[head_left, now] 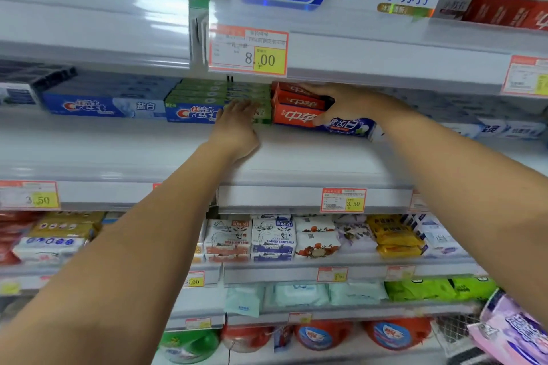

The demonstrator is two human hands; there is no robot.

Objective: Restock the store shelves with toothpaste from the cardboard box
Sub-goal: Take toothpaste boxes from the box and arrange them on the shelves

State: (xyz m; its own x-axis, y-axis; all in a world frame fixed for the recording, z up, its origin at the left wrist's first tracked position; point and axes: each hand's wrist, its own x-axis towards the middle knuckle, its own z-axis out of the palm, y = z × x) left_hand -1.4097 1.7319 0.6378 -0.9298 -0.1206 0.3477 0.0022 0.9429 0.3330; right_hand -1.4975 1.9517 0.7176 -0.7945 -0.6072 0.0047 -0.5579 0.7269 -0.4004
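Head view: the red toothpaste boxes (296,104) sit in a short stack toward the back of the shelf (296,163), right of its middle and just beside the green Crest boxes (207,92). The right hand (344,101) grips the stack, fingers curled over its top and thumb against the front box (347,127). That box has its long axis along the shelf's front edge, red end pointing left at the green row and blue end pointing right. It looks slightly skewed, the blue end nearer the front edge.

The left hand (237,130) has straight fingers laid flat against the green boxes and holds nothing; it seems to brace that row.

The likely trouble is the stack shearing. A sideways push from the top could slide the upper boxes off the lower one, or leave the front box crooked. Pressing too hard leftward could also buckle the green row if the bracing hand lifts.
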